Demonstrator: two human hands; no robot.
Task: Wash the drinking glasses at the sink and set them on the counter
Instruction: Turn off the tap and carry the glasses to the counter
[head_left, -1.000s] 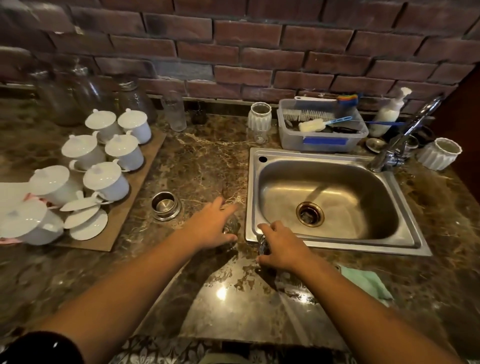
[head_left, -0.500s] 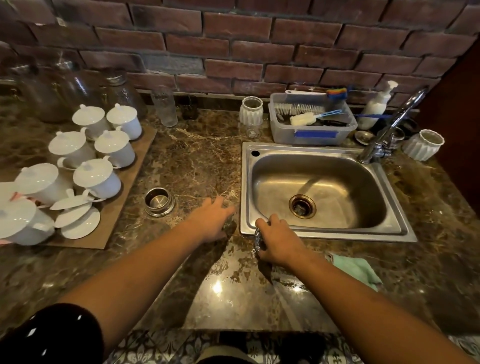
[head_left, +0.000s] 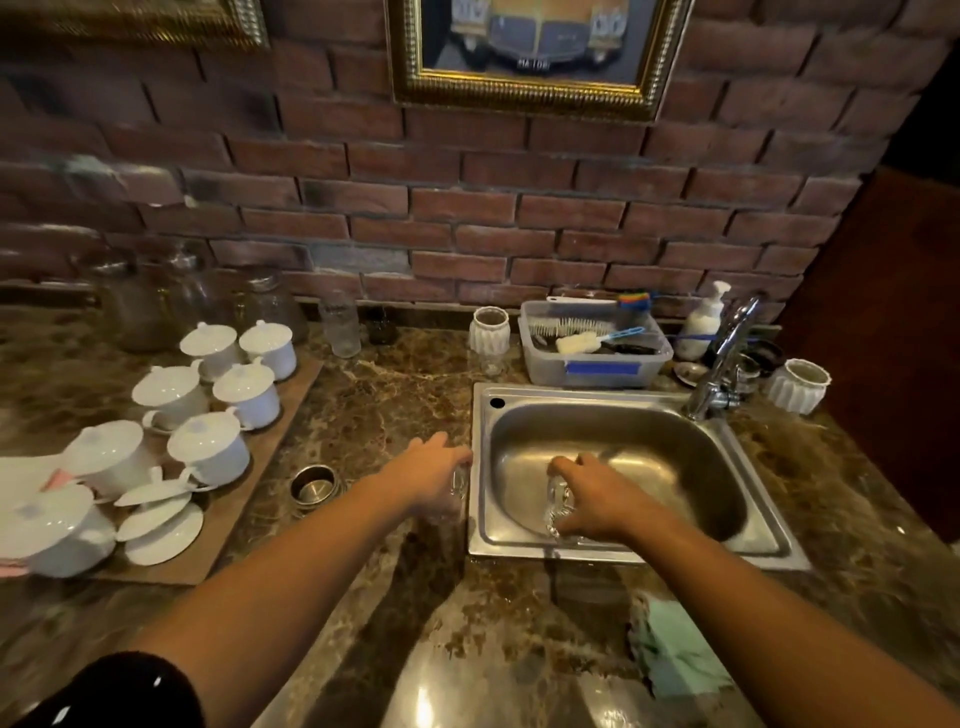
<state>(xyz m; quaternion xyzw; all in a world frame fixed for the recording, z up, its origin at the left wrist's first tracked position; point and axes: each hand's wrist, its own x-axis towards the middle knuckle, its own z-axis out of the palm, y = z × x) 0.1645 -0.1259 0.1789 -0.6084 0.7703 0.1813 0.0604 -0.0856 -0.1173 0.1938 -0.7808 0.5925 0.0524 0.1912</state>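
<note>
A clear glass (head_left: 557, 501) hangs over the near left part of the sink (head_left: 623, 397), with the right hand (head_left: 597, 501) gripping it from above. A second glass (head_left: 459, 480), blurred, seems held under the left hand (head_left: 431, 475), above the counter (head_left: 395, 395) just left of the sink's rim.

The left hand (head_left: 423, 480) is hiding most of the left glass (head_left: 460, 483), and the right glass (head_left: 556, 506) is looking blurred under the right hand (head_left: 597, 501).

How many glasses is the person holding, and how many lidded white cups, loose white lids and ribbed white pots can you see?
Glasses held: 2
Lidded white cups: 7
Loose white lids: 3
Ribbed white pots: 2
Total: 14
</note>
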